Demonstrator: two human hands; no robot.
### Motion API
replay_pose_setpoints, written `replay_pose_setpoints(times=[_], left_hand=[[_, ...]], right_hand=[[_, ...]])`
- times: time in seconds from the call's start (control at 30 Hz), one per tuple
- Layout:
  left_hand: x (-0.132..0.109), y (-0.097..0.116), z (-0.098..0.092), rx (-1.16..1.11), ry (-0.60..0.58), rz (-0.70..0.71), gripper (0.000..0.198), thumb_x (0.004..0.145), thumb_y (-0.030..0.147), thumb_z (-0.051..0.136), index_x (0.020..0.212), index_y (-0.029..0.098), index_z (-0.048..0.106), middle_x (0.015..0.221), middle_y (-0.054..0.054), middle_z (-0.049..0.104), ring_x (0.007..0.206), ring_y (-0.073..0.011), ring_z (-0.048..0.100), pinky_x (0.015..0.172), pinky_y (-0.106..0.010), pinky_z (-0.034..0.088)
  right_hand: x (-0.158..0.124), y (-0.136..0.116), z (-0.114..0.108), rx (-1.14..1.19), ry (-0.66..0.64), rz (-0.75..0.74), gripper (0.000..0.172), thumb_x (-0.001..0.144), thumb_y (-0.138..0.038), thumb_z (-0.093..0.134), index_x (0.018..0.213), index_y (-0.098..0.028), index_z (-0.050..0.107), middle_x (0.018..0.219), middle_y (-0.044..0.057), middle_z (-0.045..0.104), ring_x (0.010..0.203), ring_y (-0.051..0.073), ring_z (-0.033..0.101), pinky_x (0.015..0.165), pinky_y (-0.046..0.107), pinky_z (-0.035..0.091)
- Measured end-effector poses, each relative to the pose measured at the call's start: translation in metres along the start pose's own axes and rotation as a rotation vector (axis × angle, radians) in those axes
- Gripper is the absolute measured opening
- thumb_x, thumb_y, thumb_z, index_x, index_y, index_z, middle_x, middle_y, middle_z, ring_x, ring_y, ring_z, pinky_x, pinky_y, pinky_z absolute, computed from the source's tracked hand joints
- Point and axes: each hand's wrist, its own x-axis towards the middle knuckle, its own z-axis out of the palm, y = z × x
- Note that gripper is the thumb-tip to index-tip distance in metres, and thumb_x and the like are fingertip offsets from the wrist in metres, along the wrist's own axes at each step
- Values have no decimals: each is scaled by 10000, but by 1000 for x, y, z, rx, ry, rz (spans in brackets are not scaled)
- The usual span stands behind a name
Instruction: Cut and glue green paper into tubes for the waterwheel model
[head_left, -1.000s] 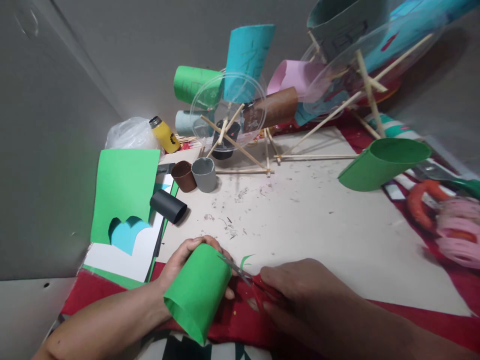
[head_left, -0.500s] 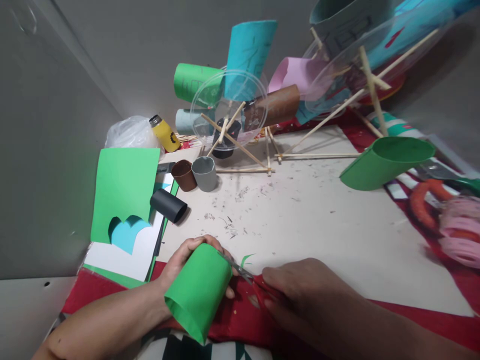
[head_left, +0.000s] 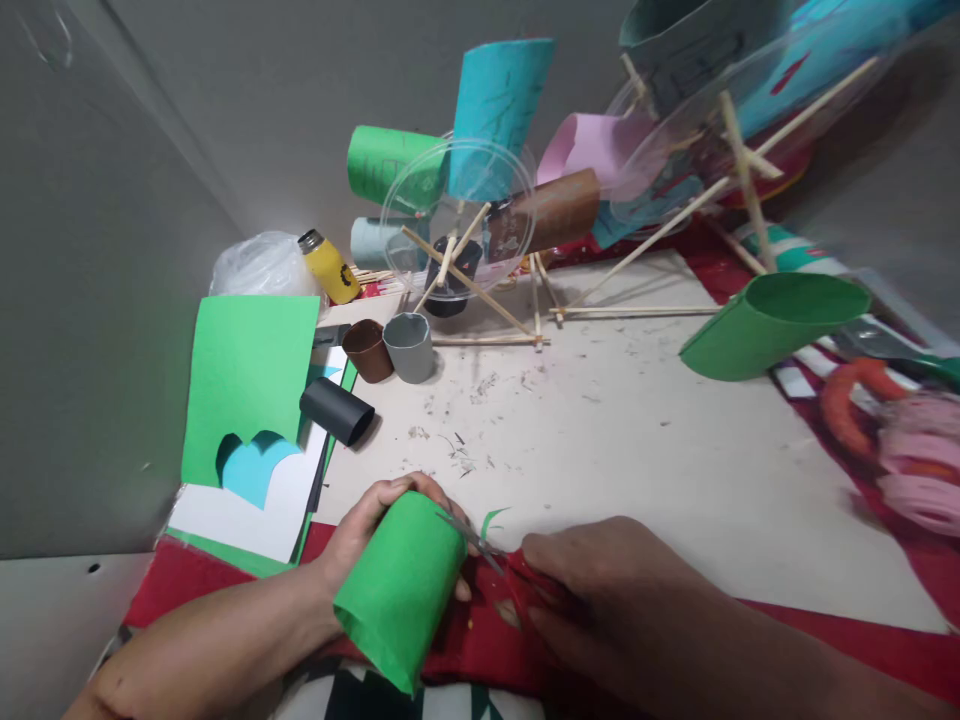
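Observation:
My left hand (head_left: 367, 520) is closed around a green paper tube (head_left: 405, 585), which tilts with one end toward me; the tube hides part of the fingers. Red-handled scissors (head_left: 487, 548) are gripped in my right hand (head_left: 600, 590), their blades lying at the tube's upper right rim. A thin green paper scrap (head_left: 491, 522) rests on the board just beyond the blades. Left of the hands, a black paper tube (head_left: 337, 410) lies on its side near a brown paper tube (head_left: 367, 350) and a grey paper tube (head_left: 409, 348), both upright.
A wheel of coloured paper tubes on a clear plastic disc (head_left: 457, 220) stands on sticks at the back, a similar one to its right. Green cardstock (head_left: 251, 370) lies left. A larger green tube (head_left: 772, 330) sits right on the pale board (head_left: 600, 450), beside orange-handled scissors (head_left: 847, 400).
The green tube and my left hand have shifted very slightly down and right. The scissor blades look slightly wider apart at the rim.

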Motion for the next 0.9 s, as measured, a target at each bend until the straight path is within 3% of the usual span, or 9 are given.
replay_pose_setpoints(times=[0.3, 0.9], left_hand=[[0, -1, -2, 4, 8, 4, 317, 911, 406, 525, 930, 150, 711, 949, -97, 679, 903, -252, 661, 646, -338, 591], [2, -1, -4, 39, -10, -21, 326, 906, 421, 529, 931, 145, 700, 935, -117, 696, 883, -270, 672, 623, -341, 578]], right_hand=[[-1, 3, 2, 2, -8, -5, 216, 861, -190, 523, 653, -204, 467, 616, -26, 618, 524, 122, 427, 526, 263, 243], [1, 7, 5, -37, 17, -43, 190, 872, -196, 527, 688, -213, 484, 642, -23, 634, 536, 131, 478, 531, 276, 241]])
